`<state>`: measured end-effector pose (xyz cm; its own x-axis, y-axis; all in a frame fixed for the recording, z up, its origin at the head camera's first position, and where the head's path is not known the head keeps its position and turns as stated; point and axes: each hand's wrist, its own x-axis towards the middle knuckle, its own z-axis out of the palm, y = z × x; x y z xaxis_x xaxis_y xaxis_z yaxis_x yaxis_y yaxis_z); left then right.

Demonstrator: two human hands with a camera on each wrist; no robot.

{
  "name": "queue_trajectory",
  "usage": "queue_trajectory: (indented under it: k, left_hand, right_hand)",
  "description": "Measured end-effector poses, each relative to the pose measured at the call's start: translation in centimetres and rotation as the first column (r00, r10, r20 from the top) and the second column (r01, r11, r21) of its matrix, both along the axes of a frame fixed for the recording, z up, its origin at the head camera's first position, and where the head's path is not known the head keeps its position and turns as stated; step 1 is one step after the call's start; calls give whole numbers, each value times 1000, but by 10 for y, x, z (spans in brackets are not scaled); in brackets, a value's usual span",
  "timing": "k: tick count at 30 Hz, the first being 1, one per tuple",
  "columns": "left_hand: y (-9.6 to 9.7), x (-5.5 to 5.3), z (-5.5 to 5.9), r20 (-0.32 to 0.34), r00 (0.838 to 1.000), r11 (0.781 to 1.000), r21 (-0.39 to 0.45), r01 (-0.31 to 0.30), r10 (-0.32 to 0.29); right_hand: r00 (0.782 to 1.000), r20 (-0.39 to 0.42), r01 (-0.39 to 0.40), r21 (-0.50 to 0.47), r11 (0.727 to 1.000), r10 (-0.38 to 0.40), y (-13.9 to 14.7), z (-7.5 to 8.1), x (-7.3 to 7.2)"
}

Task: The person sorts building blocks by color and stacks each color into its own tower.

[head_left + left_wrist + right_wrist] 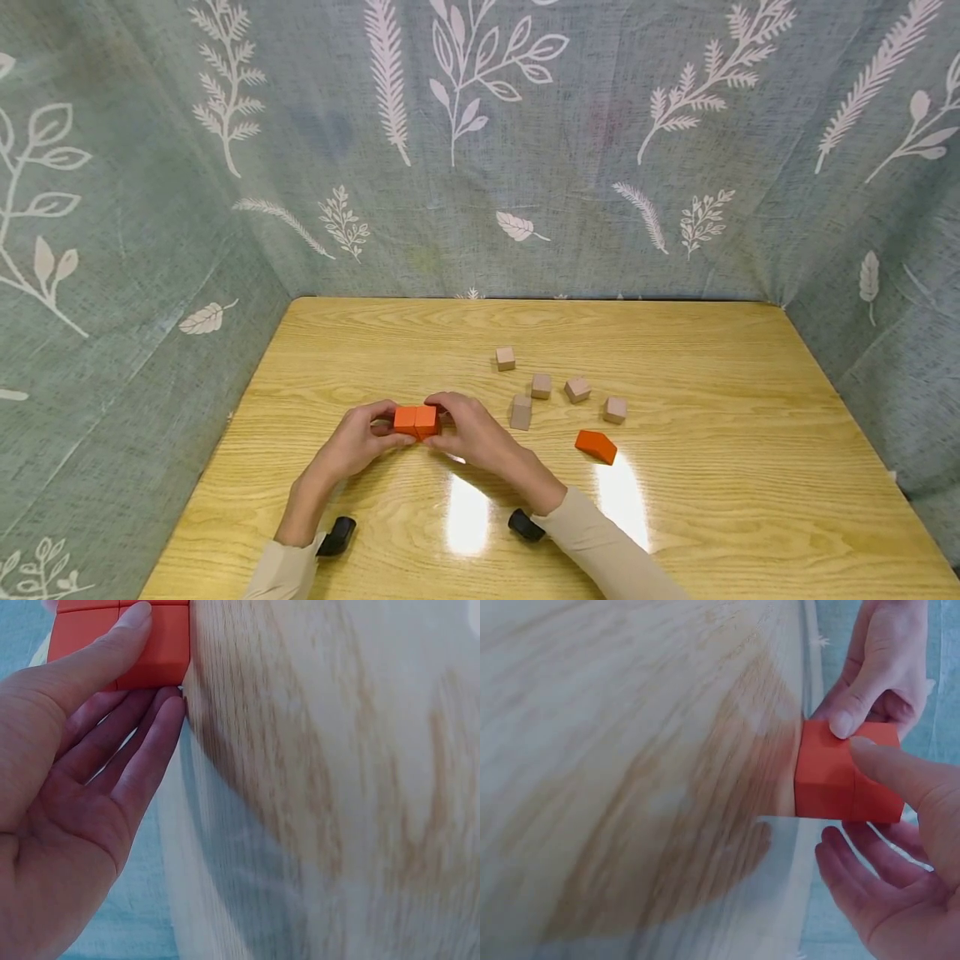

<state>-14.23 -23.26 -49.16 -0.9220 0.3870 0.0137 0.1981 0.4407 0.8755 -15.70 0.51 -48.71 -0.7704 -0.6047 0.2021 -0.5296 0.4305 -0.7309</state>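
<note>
A cluster of orange blocks [416,419] stands on the table, pressed together with seams showing between them. My left hand [354,442] grips its left side, thumb on the near face and fingers behind. From the other side my right hand [477,435] holds it the same way, thumb in front. In the right wrist view both thumbs lie close together on the orange blocks [829,776]. The left wrist view shows the left thumb across the orange blocks [161,645], with the lower fingers spread beneath.
Right of the hands lies a loose orange block [597,447] with a slanted end. Several plain wooden blocks are scattered behind it, among them a longer one [521,412] and a cube [506,358]. A patterned curtain [480,233] hangs behind the wooden table [712,500].
</note>
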Motion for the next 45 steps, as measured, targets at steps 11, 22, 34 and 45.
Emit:
queue_trajectory:
  k: [11,22,34,45]
  left_hand:
    - [-1,2,2,13,1000,1000,1,-5,5]
    - [-2,2,4,46,999,1000,-1,-25,25]
    - [-2,2,3,44,999,1000,-4,-15,16]
    - [-3,2,2,50,999,1000,-2,-17,17]
  right_hand:
    - [1000,-19,3,-10,1000,-4,19,8,6]
    - [999,-38,13,-64,998,-15,40,13,12]
    - [995,-92,38,-85,996,-45,71,15,14]
    - [987,-137,71,-123,990,-88,98,15,20]
